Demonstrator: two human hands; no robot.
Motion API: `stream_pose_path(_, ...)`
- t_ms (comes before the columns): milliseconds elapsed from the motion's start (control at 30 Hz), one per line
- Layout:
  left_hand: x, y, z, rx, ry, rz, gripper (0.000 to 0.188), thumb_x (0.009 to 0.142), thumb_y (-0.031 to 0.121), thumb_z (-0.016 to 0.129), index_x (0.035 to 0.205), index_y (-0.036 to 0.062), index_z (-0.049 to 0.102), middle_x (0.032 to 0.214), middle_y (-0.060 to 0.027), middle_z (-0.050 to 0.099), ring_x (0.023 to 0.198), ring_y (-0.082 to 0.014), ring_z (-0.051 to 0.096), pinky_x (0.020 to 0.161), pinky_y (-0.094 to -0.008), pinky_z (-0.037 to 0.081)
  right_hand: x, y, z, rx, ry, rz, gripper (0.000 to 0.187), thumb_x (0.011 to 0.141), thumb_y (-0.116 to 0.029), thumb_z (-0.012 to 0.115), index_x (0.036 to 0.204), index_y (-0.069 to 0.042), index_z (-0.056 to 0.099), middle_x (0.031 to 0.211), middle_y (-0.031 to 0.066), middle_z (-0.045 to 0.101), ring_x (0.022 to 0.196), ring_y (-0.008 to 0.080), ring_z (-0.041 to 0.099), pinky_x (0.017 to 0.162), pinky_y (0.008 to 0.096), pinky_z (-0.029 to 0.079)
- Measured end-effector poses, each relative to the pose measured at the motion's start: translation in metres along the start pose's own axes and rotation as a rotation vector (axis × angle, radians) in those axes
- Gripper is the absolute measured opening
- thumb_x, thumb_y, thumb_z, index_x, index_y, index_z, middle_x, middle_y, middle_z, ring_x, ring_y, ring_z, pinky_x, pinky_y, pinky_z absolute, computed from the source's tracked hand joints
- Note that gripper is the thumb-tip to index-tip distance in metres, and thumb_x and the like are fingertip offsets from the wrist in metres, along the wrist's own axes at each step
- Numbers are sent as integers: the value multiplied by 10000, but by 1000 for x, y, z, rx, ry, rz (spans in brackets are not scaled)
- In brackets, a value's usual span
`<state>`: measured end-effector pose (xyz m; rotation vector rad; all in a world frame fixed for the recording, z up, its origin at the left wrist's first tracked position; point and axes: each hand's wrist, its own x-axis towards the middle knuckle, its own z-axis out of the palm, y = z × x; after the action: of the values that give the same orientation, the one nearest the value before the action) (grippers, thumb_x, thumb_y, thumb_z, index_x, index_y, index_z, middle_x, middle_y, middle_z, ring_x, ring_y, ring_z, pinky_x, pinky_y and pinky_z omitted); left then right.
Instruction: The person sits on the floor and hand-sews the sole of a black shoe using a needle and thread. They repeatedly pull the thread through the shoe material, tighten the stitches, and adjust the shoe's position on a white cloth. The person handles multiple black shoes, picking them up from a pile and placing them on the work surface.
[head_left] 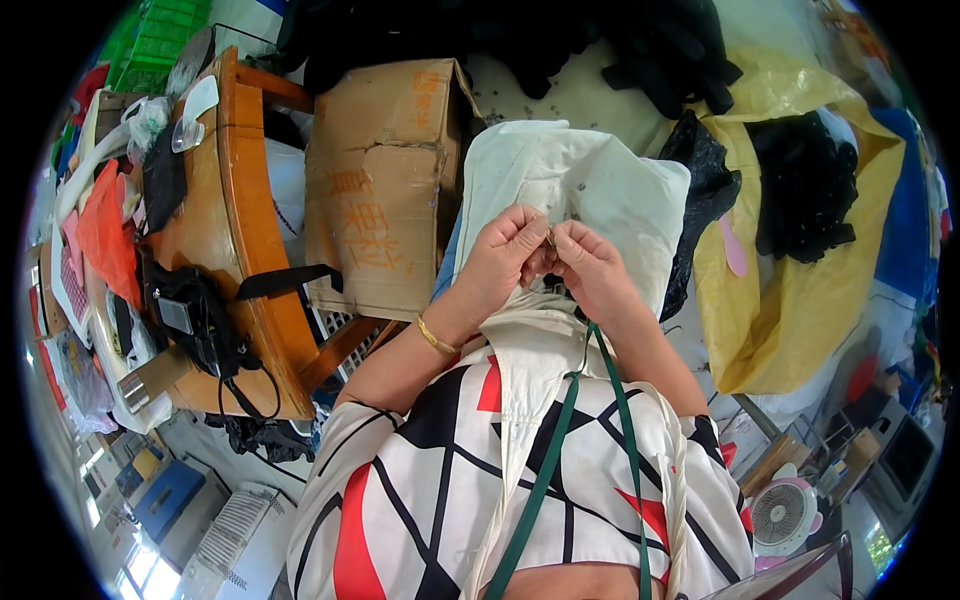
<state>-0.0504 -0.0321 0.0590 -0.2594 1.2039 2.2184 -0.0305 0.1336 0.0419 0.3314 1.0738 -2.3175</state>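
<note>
My left hand and my right hand meet over my lap, thumbs and fingertips pinched together. Between them is something small and brownish, too tiny to name. A gold-coloured bangle circles my left wrist. Beneath both hands a pale whitish cloth apron covers my lap, with small dark specks on it. A dark green cord runs down my front to just below my hands, where its end is hidden.
A cardboard box stands left of my lap, beside a wooden table carrying a black bag. To the right, a yellow sack holds black items. Black pieces lie ahead. A fan stands lower right.
</note>
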Motion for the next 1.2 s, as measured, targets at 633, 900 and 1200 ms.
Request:
stream_pose_path(633,4,2,2,179,38,37,166,1008,237,564,953,81,565,665,14,531,533,-54,467,470,-193,392,-4,-9,1,-320,105,-157,186,975,-215,631,1001,-37,586,925,-7,594,840,84,532,785,231,438)
stream_pose_path(900,1,10,1,-161,-155,-89,172,1007,234,553,945,74,563,665,38,468,537,-45,410,468,-195,357,-9,-8,7,52,-78,-98,187,987,-228,608,997,-46,561,933,20,621,864,110,572,806,258,455)
stream_pose_path(1200,1,5,-11,42,20,3,198,1003,254,569,960,61,586,686,8,545,573,-62,512,463,-212,444,-5,-5,11,-188,46,-175,159,988,-196,605,987,-44,558,903,-29,556,851,74,507,811,231,422)
